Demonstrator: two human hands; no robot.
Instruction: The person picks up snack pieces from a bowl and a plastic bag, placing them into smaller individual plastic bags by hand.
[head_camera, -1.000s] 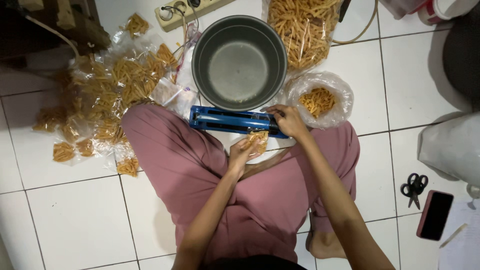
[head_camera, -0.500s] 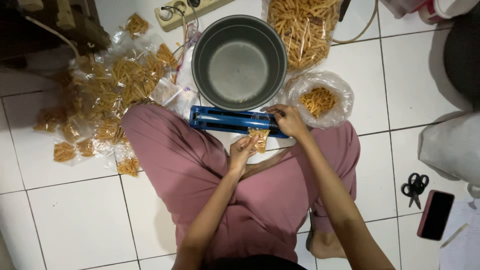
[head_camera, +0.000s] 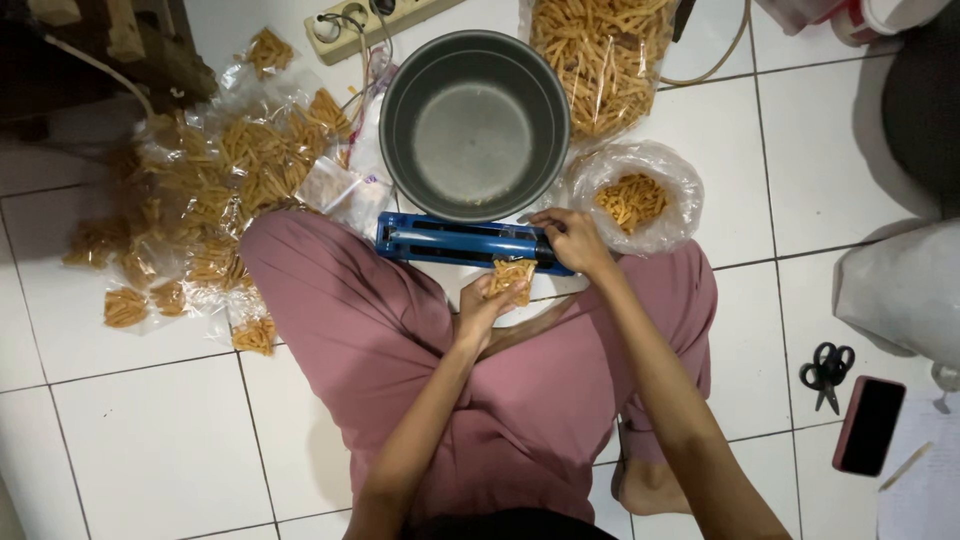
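Left hand (head_camera: 482, 308) pinches small snack packet (head_camera: 512, 279) just below blue sealer (head_camera: 462, 241); right hand (head_camera: 570, 240) presses closed on sealer's right end.

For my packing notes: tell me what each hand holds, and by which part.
The left hand holds a small clear bag of snack sticks by its lower end. The right hand presses on the right end of the blue sealer.

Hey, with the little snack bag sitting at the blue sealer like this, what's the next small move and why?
Probably press the sealer's arm down. The right hand already rests on the end of the blue heat sealer, and the left hand holds the small snack bag with its top edge at the bar, so the mouth looks ready to close.
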